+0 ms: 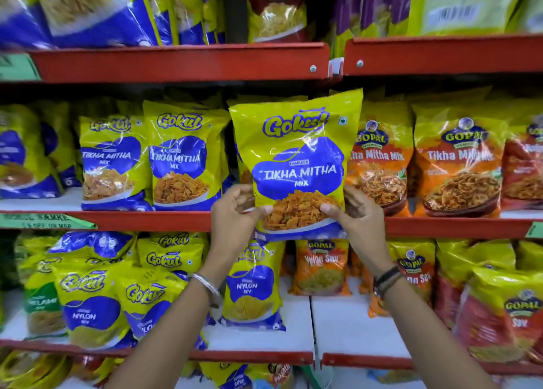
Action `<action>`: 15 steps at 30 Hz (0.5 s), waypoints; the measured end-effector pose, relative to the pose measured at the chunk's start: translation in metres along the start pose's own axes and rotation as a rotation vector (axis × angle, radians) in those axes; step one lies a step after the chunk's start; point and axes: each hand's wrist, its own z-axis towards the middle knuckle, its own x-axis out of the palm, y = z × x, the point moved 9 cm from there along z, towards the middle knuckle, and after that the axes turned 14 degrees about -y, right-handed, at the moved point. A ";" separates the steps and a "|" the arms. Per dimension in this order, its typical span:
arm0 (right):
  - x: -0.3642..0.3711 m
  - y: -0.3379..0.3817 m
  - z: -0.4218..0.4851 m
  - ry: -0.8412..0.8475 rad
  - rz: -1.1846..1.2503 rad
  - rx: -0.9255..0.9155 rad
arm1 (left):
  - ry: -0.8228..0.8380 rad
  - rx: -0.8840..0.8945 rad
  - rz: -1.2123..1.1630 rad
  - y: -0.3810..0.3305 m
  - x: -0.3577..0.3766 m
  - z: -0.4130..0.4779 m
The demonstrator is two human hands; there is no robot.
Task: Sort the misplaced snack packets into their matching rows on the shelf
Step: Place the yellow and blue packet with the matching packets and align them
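Note:
A yellow and blue Gokul Tikha Mitha Mix packet [296, 153] is held upright in front of the middle shelf, at the gap between the Gokul and Gopal rows. My left hand [235, 215] grips its lower left edge, thumb on the front. My right hand [357, 216] grips its lower right edge the same way. Matching Gokul Tikha Mitha packets [182, 156] stand just to its left. Orange Gopal Tikha Mitha Mix packets [458, 165] stand to its right, one partly hidden behind the held packet.
A red shelf lip [176, 65] runs above and another red lip [440, 227] below. The lower shelf holds Gokul Nylon Sev packets [252, 286] on the left and orange Gopal Nylon Sev packets [321, 268] on the right. More packets fill the top shelf.

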 end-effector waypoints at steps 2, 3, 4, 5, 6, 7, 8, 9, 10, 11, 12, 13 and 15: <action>0.021 0.005 0.020 0.005 0.013 -0.030 | -0.035 0.056 0.025 -0.007 0.001 0.025; 0.032 0.005 0.028 0.015 0.011 -0.044 | -0.054 0.074 0.051 -0.007 0.001 0.036; 0.041 0.002 0.035 0.024 0.009 -0.048 | -0.070 0.090 0.074 -0.005 0.001 0.045; 0.049 -0.003 0.040 0.031 0.008 -0.038 | -0.080 0.104 0.085 -0.001 0.001 0.052; 0.056 -0.010 0.044 0.035 0.006 -0.022 | -0.088 0.114 0.085 0.005 0.001 0.058; 0.061 -0.018 0.047 0.038 0.002 -0.006 | -0.096 0.121 0.092 0.011 0.002 0.063; 0.067 -0.026 0.049 0.041 -0.006 0.007 | -0.103 0.125 0.104 0.018 0.003 0.067; 0.072 -0.034 0.051 0.047 -0.016 0.022 | -0.108 0.120 0.119 0.026 0.004 0.071; 0.076 -0.042 0.053 0.053 -0.036 0.041 | -0.110 0.103 0.132 0.035 0.004 0.075; 0.081 -0.049 0.055 0.061 -0.063 0.058 | -0.113 0.077 0.156 0.044 0.004 0.081; 0.084 -0.056 0.057 0.068 -0.098 0.068 | -0.115 0.044 0.189 0.054 0.003 0.086; 0.086 -0.061 0.059 0.073 -0.134 0.071 | -0.111 0.002 0.225 0.063 0.001 0.091; 0.085 -0.068 0.064 0.063 -0.200 0.070 | -0.068 -0.062 0.291 0.078 -0.001 0.098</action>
